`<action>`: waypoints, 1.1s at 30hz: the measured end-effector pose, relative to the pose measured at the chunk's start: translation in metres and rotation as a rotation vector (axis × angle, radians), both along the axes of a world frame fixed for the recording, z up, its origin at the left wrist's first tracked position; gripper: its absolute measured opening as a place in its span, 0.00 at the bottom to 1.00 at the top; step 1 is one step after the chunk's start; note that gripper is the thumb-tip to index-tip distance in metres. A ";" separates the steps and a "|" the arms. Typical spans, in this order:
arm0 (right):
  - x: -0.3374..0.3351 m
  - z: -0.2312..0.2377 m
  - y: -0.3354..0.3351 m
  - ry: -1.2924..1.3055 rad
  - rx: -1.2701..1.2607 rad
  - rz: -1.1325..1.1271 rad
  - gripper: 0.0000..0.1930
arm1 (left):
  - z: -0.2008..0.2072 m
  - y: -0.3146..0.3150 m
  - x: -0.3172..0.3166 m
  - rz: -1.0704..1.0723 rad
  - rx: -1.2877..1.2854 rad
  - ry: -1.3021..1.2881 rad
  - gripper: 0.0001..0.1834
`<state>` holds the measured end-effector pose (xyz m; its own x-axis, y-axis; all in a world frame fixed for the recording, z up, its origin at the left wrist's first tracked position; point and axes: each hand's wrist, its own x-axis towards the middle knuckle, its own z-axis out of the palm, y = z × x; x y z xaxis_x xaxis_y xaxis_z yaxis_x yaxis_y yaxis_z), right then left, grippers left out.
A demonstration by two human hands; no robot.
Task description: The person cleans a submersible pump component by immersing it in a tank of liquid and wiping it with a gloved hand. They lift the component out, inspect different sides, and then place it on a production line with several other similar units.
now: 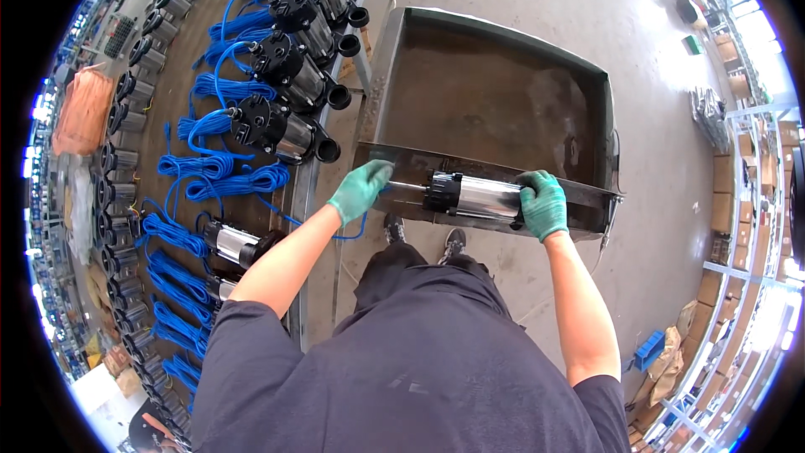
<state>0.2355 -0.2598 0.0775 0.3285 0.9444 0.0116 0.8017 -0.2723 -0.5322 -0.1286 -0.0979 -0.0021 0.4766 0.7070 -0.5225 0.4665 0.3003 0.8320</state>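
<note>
A motor-like pump body (486, 198) with a polished silver casing and a black ribbed end lies on its side on a dark metal ledge (394, 154). My right hand (543, 204), in a green glove, is wrapped round its right end. From the black end a thin metal rod (407, 186) runs left to my left hand (362, 190), also green-gloved, its fingers closed at the rod's tip. The rod's far end is hidden by the fingers. A blue cable (356, 231) hangs below my left hand.
Beyond the ledge is a large metal tank (503, 25) with brownish liquid inside. On the left bench, several black-and-silver pumps (285, 130) stand beside coiled blue cables (210, 166). Rows of silver housings (126, 117) line the bench's far side. Shelves with cartons (725, 184) are at right.
</note>
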 end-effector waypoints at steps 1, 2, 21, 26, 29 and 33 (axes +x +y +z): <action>-0.002 -0.001 -0.001 -0.001 0.005 0.001 0.10 | 0.000 -0.006 -0.008 -0.054 0.207 -0.166 0.18; -0.003 -0.001 0.000 0.001 0.005 -0.003 0.10 | -0.001 -0.009 -0.011 -0.035 0.203 -0.252 0.16; -0.001 -0.002 0.000 -0.011 0.018 0.016 0.10 | 0.011 -0.016 -0.012 0.148 -0.207 -0.180 0.13; -0.003 -0.003 0.000 -0.021 0.003 0.015 0.10 | 0.005 0.013 -0.022 0.289 -0.213 0.077 0.25; 0.001 -0.005 -0.001 -0.017 0.009 0.026 0.10 | -0.003 0.023 -0.013 0.510 -0.235 0.075 0.27; 0.000 -0.004 -0.002 -0.019 0.013 -0.003 0.11 | 0.018 0.013 -0.001 0.521 -0.196 0.109 0.24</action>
<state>0.2353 -0.2615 0.0740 0.3306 0.9433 0.0304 0.8111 -0.2675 -0.5201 -0.1298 -0.0851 0.0158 0.0268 0.7192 -0.6942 0.2957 0.6577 0.6928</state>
